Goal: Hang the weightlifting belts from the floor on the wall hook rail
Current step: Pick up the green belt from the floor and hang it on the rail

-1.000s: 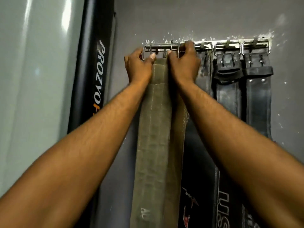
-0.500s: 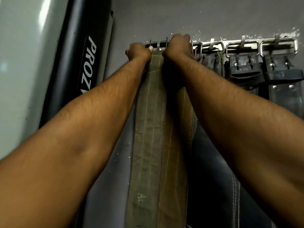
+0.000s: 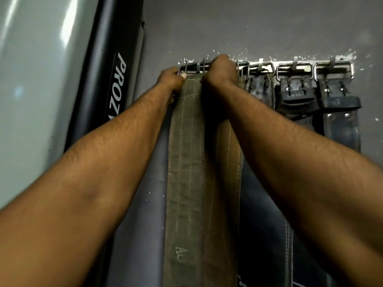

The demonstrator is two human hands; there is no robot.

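The olive belt (image 3: 192, 154) is hanging with its long axis running vertically through the centre of the frame, its buckle end pointing up at the hook rail (image 3: 298, 66) and its tail dropping out of the bottom edge. The left hand (image 3: 171, 80) is curling its grip closed around the belt's upper left corner beside the metal buckle (image 3: 193, 67), and the right hand (image 3: 220, 72) is closing its grip over the upper right corner, covering that part of the buckle and rail. Both forearms are crossing the lower frame and hiding much of the wall below. To the right, three dark belts (image 3: 296, 96) are hanging by their buckles from the rail, side by side, the nearest touching the olive one's edge. A black padded panel (image 3: 116, 65) with white lettering is standing at upper left, just beside the left hand.
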